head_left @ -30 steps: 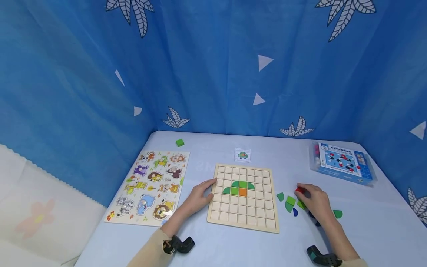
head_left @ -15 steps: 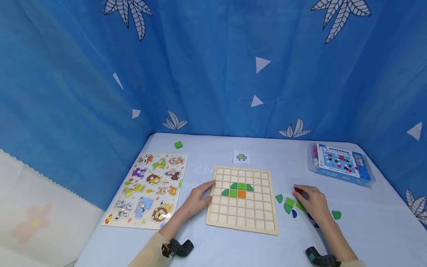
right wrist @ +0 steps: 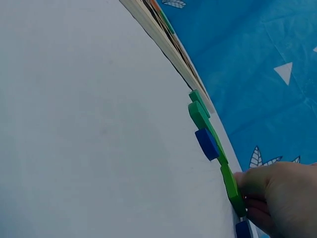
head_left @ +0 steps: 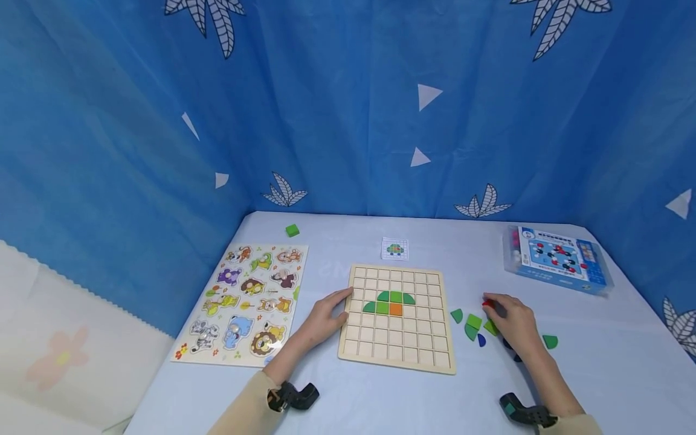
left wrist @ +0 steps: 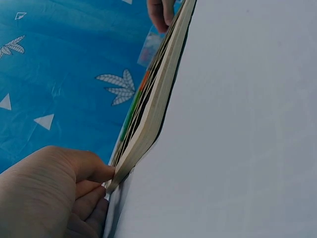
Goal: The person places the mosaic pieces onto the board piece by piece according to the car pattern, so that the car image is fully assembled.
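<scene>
My left hand (head_left: pixel 324 319) touches the left edge of the square wooden grid board (head_left: pixel 395 344), index finger and thumb spread apart. In the left wrist view, the thumb rests at the board's corner. On the board lie green pieces and an orange square (head_left: pixel 396 309). To the right of the board, my right hand (head_left: pixel 513 321) pinches a small red block (head_left: pixel 489 303), partly covered by the fingers. Beside that hand are a lime green square (head_left: pixel 474 321), dark green quarter-rounds (head_left: pixel 457 315) and a blue half-round (head_left: pixel 481 340). Dark blue pieces are partly hidden under the right wrist.
A pattern card (head_left: pixel 394 248) lies behind the board. An animal puzzle (head_left: pixel 239 356) lies at the left, with a green block (head_left: pixel 292 230) behind it. At the back right sits a blue boxed set (head_left: pixel 560 258). Another green quarter-round (head_left: pixel 550 342) lies right of the right hand.
The head view shifts slightly. My right fingers stay on the red block with only a small movement; the left hand and the pieces on the board stay as they were.
</scene>
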Demonstrator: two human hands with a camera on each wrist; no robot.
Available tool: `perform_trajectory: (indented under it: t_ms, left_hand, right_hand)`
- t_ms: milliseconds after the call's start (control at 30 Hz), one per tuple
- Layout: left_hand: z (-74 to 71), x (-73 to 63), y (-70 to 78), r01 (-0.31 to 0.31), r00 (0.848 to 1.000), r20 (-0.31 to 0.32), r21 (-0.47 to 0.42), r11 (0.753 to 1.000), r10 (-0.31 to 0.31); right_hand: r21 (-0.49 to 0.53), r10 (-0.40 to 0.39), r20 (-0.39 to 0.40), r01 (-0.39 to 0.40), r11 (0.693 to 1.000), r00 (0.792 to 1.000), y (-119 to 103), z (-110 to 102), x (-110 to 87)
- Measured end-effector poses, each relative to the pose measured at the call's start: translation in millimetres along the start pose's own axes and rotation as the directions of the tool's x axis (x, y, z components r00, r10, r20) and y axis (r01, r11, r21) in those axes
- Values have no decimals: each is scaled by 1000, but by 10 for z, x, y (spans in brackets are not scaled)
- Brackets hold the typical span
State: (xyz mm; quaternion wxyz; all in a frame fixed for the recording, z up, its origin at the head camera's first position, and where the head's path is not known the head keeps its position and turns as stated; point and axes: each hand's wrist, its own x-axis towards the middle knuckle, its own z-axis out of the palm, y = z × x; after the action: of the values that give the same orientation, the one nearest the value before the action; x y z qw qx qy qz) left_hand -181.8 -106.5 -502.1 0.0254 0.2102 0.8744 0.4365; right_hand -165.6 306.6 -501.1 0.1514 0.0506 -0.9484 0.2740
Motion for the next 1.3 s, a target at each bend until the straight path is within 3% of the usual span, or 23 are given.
perform_trajectory:
  t_ms: [167, 633, 767, 933, 1067, 1167, 1300]
  left_hand:
    - [5, -11, 1, -23, 1000, -9, 0, 1000, 23]
    - [12, 3, 15, -11, 1000, -11, 12, 1000, 11]
    - [13, 1, 15, -3, 1000, -12, 16, 1000, 4]
    - [6, 3, 20, -2, 1000, -16, 13, 1000, 2]
    - [8, 6, 14, -4, 1000, -16, 13, 1000, 4]
    - [9, 6, 13, -6, 1000, -15, 15, 1000, 6]
    - [9, 3, 18, -5, 1000, -14, 10, 1000, 5]
  right_hand:
    - [-8, 9, -20, -9, 1000, 1000, 2, -7, -8]
    - [27, 16, -45, -15, 1000, 999, -55, -36, -2]
    - [88, 0, -62, 5, 996, 998, -205, -100, 44]
    - [131, -85, -102, 98, 987, 991, -186, 53, 160]
    - [200, -139, -91, 154, 968, 986, -493, 46, 206]
    - [228, -146, -55, 155, 961, 988, -846, 7, 196]
    - [242, -156, 17, 147, 959, 988, -1055, 137, 187]
